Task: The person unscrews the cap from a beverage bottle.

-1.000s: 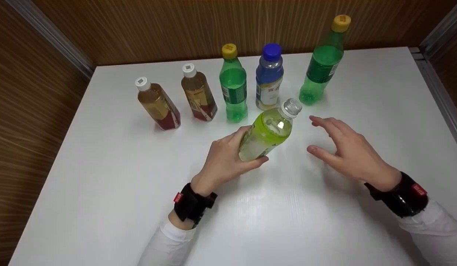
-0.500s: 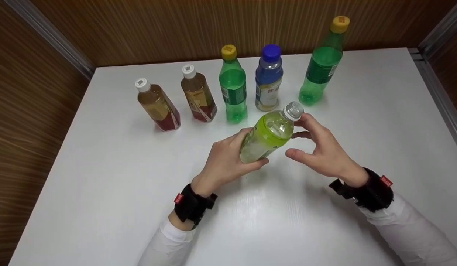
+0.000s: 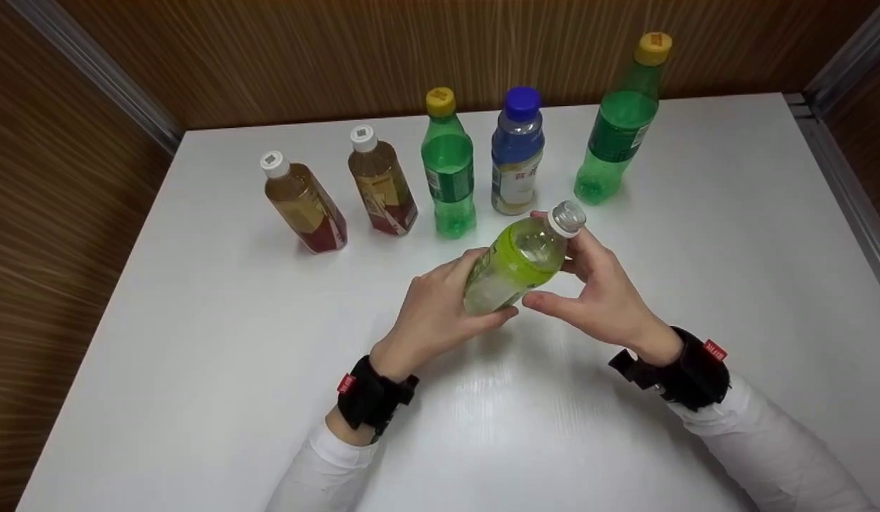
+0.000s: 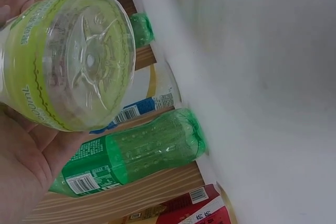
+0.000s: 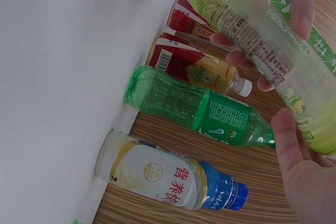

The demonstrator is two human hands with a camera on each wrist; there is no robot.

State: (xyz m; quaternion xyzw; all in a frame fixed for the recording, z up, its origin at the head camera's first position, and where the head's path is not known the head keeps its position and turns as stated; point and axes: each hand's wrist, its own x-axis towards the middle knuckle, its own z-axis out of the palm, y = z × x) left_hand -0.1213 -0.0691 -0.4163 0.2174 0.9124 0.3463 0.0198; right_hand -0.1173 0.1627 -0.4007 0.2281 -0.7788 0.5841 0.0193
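A clear bottle with a lime-green label (image 3: 523,254) is held tilted above the white table, its mouth bare of a cap and leaning up to the right. The left hand (image 3: 436,306) grips its lower half, thumb on the near side. Around the upper part curls the right hand (image 3: 603,299), a fingertip showing past the neck and the thumb by the label's edge. Seen from the left wrist, the clear base of this bottle (image 4: 92,61) faces the camera. In the right wrist view the printed label (image 5: 252,40) lies between both hands; some fingers are hidden behind it.
Behind the hands stand two brown tea bottles (image 3: 307,206) (image 3: 384,188) with white caps, a green bottle (image 3: 449,171), a blue-capped bottle (image 3: 518,160) and another green bottle (image 3: 616,142). The white table (image 3: 198,355) meets wood-grain panels (image 3: 305,57) at the back and sides.
The right hand has moved left from beside the bottle to curl around its upper part. The left hand and the lime-labelled bottle have barely shifted. The standing bottles stay in place.
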